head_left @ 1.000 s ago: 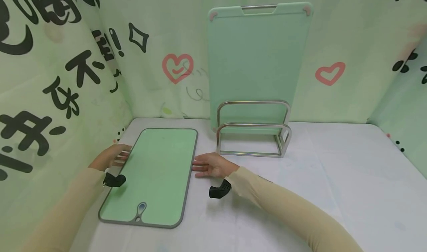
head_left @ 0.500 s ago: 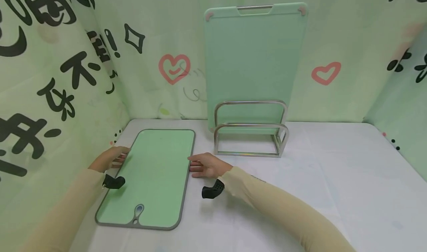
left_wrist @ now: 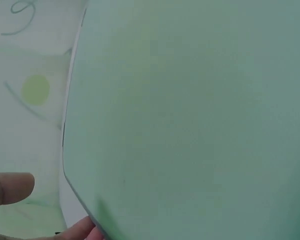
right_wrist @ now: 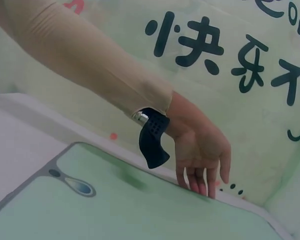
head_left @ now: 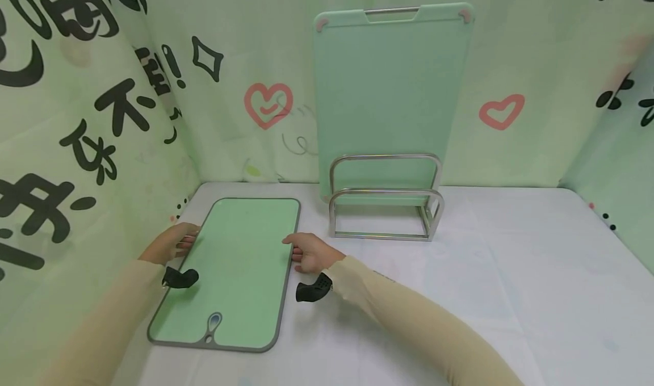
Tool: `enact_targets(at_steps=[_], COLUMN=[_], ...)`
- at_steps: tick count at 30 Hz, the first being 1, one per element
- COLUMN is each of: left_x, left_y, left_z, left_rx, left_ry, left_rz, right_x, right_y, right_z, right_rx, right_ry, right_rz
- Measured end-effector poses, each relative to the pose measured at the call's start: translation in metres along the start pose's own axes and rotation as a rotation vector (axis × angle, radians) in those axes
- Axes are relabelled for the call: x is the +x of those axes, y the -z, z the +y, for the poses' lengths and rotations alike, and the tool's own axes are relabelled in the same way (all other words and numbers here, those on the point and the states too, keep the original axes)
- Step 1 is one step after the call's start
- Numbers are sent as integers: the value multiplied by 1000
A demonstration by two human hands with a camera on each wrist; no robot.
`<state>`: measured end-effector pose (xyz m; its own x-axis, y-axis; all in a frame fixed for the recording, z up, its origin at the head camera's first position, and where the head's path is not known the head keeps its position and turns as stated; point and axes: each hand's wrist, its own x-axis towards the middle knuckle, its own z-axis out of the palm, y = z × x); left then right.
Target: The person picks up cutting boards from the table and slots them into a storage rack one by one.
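While the white-covered table (head_left: 511, 272) is occupied at left by the grey-rimmed, rounded-rectangular green board (head_left: 235, 272), the board's right edge is pinched by the right hand (head_left: 318, 254); its left edge is touched by the left hand (head_left: 168, 244), fingers straight. Both edges should be held evenly.

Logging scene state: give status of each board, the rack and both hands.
Grey-rimmed board, lying on the table
Metal rack, standing on the table
Pink-cornered board, upright, partly behind the rack
Left hand, fingers at the grey-rimmed board's left edge, thumb apart
Right hand, pinching the same board's right edge
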<state>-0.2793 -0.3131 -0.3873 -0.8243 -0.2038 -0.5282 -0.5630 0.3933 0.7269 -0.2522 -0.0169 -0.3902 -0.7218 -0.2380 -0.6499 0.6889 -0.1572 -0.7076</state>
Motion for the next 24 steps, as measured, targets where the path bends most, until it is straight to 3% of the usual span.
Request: enact_targets(at_steps=[8,17,24], left_x=[2,-11,-9], left_y=[0,3,6], left_z=[-1,7,9], left_rx=[-67,-133,-216], left_ry=[32,-13,61], left_rz=[23,-30,-60], right_x=[4,2,2], right_y=[-1,1,4], right_z=[1,-1,2], right_rx=[45,63,195], right_ry=[10,25,8], right_rz=[19,35,22])
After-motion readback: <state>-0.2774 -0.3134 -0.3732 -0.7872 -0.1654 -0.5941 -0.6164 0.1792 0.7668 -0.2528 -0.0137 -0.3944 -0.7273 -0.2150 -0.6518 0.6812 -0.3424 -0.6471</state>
